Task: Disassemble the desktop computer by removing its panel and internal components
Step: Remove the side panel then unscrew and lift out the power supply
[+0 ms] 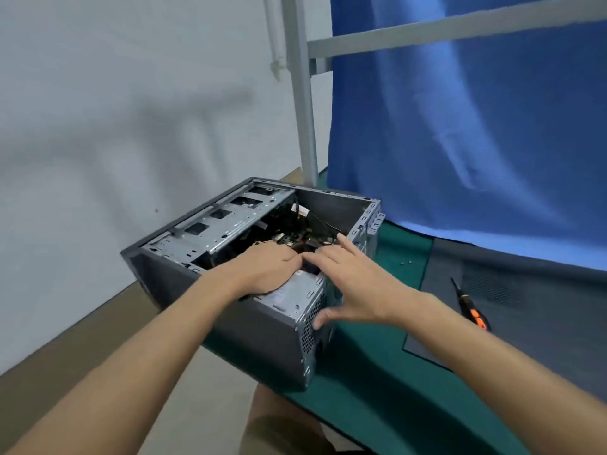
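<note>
1. You work at a table covered by a green mat (377,372), with a white wall (115,93) to the left, a grey metal frame (303,110) behind and a blue cloth (476,126) hanging at the right.
2. A dark side panel (525,307) lies flat on the mat's right part, and an orange-and-black screwdriver (473,311) rests on it.
3. The computer case (256,336) lies on its side at the mat's left edge, open face up, with the silver power supply (295,297) in its near corner.
4. Your left hand (262,270) lies palm-down on the power supply. Its fingers bend over the inner edge, their tips hidden, so you cannot tell whether they grip.
5. Your right hand (358,287) is spread wide with straight fingers and holds nothing. Its thumb (323,318) touches the perforated rear face.
</note>
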